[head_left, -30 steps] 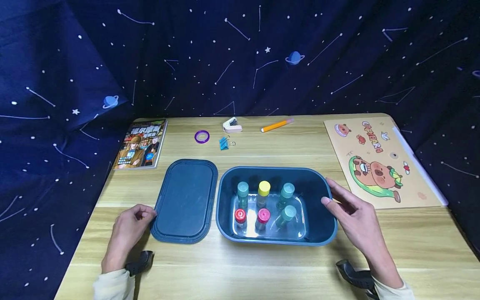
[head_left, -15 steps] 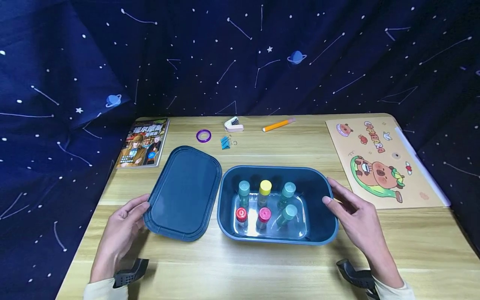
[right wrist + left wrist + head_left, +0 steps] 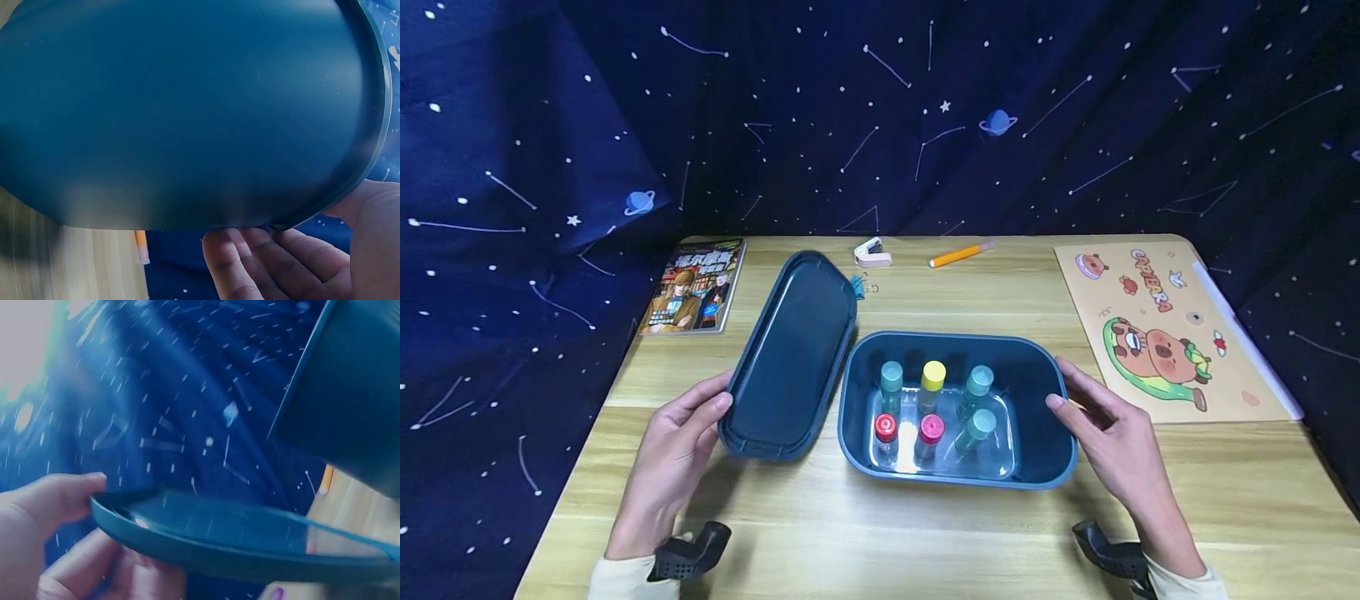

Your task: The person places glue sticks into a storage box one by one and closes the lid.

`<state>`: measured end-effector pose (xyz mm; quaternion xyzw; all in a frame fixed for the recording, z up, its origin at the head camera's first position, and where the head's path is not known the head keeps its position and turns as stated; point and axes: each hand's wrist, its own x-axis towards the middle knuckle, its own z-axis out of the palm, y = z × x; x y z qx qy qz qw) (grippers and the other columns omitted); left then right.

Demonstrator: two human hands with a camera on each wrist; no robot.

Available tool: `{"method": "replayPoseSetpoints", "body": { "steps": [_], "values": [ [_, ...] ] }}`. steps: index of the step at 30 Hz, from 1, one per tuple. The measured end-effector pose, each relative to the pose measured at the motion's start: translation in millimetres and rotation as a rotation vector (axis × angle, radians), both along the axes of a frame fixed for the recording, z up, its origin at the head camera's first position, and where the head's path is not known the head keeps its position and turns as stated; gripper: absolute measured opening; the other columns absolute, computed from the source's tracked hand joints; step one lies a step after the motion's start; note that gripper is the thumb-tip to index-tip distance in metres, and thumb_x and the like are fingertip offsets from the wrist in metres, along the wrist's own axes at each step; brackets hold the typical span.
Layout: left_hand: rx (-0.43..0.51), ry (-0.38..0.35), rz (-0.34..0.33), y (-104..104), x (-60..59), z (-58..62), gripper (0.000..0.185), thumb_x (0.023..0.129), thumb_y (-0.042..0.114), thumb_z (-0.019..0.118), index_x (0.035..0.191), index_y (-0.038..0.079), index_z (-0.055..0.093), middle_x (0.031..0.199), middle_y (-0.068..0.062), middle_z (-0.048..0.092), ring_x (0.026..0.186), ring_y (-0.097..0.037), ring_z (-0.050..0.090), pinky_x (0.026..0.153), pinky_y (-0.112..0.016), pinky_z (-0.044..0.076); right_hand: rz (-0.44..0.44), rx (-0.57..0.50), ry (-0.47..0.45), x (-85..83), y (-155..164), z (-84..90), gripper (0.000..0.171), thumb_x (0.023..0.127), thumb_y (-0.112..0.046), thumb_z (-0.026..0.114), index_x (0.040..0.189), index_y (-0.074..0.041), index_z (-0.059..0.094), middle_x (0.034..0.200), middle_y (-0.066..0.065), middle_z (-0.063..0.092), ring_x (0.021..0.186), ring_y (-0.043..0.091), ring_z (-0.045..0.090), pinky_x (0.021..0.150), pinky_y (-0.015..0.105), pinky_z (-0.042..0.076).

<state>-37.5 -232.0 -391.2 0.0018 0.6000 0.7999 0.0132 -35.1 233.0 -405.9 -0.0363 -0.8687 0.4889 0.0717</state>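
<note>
Left hand (image 3: 672, 454) has a closed grip, thumb over fingers, on the near end of the lid (image 3: 792, 358), which is tilted up, long axis running away from the person, just left of the open box (image 3: 957, 408). Right hand (image 3: 1112, 437) rests with relaxed fingers against the box's right rim. Legible writing: "CAPYBARA" on the mat (image 3: 1165, 329); the book (image 3: 694, 285) cover shows unreadable characters.

A home study corner: a wooden counter (image 3: 925, 533) backed by a starry cloth (image 3: 880, 117), with a book (image 3: 694, 286), stapler (image 3: 873, 252), marker (image 3: 959, 253) and cartoon folder (image 3: 1157, 329).
</note>
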Motion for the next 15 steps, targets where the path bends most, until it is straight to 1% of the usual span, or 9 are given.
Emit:
{"method": "replayPoseSetpoints", "body": {
  "steps": [2,4,5,6,7,9,11,13,15],
  "values": [
    [-0.1,0.043,0.072,17,-1.4,13.5,0.03,0.102,-0.003,0.058,0.123,0.01,0.075,0.116,0.003,0.077,0.105,-0.008,0.072,0.091,-0.019,0.057,-0.007,0.0,-0.002,0.6,0,-0.8,0.049,0.1,-0.027,0.07,0.147,-0.015,0.06,0.139,0.013,0.068,0.112,-0.018,0.059,0.089,0.004,0.05],
    [-0.192,0.083,0.129,33,-2.8,24.1,0.028,0.098,-0.004,0.065,0.121,0.007,0.075,0.112,0.003,0.078,0.1,-0.006,0.072,0.085,-0.017,0.057,-0.009,-0.004,0.002,0.7,0,-1.8,0.049,0.101,-0.027,0.07,0.147,-0.013,0.06,0.14,0.015,0.067,0.113,-0.018,0.059,0.09,0.003,0.049],
    [-0.222,0.117,0.151,41,-3.7,27.4,0.027,0.096,-0.005,0.067,0.12,0.005,0.075,0.109,0.003,0.078,0.096,-0.006,0.072,0.082,-0.017,0.058,-0.008,-0.004,0.005,0.7,0,-2.4,0.049,0.101,-0.026,0.07,0.147,-0.013,0.06,0.141,0.016,0.066,0.114,-0.018,0.058,0.09,0.003,0.049],
    [-0.228,0.157,0.168,48,-4.4,29.5,0.026,0.094,-0.005,0.07,0.118,0.003,0.076,0.106,0.002,0.078,0.093,-0.007,0.072,0.079,-0.017,0.058,-0.007,-0.005,0.008,0.6,0,-2.8,0.049,0.101,-0.026,0.069,0.147,-0.012,0.06,0.141,0.017,0.066,0.114,-0.018,0.058,0.09,0.003,0.049],
    [-0.21,0.213,0.172,54,-5.3,30.1,0.026,0.092,-0.008,0.071,0.116,0.002,0.076,0.104,0.001,0.078,0.092,-0.007,0.073,0.079,-0.017,0.059,-0.006,-0.003,0.012,0.6,0,-3.0,0.048,0.102,-0.026,0.068,0.147,-0.012,0.059,0.141,0.017,0.066,0.114,-0.018,0.058,0.09,0.003,0.048],
    [-0.158,0.366,0.157,64,-7.0,28.0,0.028,0.089,-0.014,0.071,0.113,-0.001,0.075,0.103,-0.001,0.078,0.093,-0.008,0.073,0.081,-0.018,0.059,-0.003,-0.002,0.028,0.2,0,-2.7,0.045,0.104,-0.025,0.065,0.146,-0.011,0.06,0.141,0.016,0.066,0.114,-0.018,0.058,0.09,0.003,0.048],
    [-0.084,0.538,0.108,73,-9.1,22.9,0.029,0.086,-0.018,0.071,0.112,-0.006,0.072,0.104,-0.004,0.078,0.096,-0.012,0.074,0.086,-0.021,0.06,0.007,-0.019,0.042,-1.2,1,-0.6,0.042,0.107,-0.026,0.058,0.146,-0.01,0.06,0.14,0.01,0.067,0.114,-0.017,0.059,0.09,0.004,0.05],
    [-0.046,0.691,0.046,81,-10.5,16.9,0.027,0.085,-0.017,0.072,0.111,-0.01,0.068,0.107,-0.005,0.077,0.1,-0.014,0.074,0.091,-0.023,0.059,0.036,-0.056,0.064,-4.2,2,3.9,0.042,0.111,-0.027,0.049,0.147,-0.007,0.058,0.141,0.005,0.067,0.116,-0.015,0.06,0.091,0.006,0.051],
    [-0.022,0.814,-0.015,88,-11.3,10.8,0.026,0.085,-0.012,0.076,0.108,-0.015,0.064,0.108,-0.007,0.076,0.102,-0.016,0.073,0.092,-0.024,0.059,0.086,-0.114,0.078,-8.9,4,10.0,0.046,0.113,-0.029,0.04,0.149,-0.003,0.054,0.143,0.002,0.065,0.121,-0.01,0.06,0.093,0.008,0.052]
  ]
}}
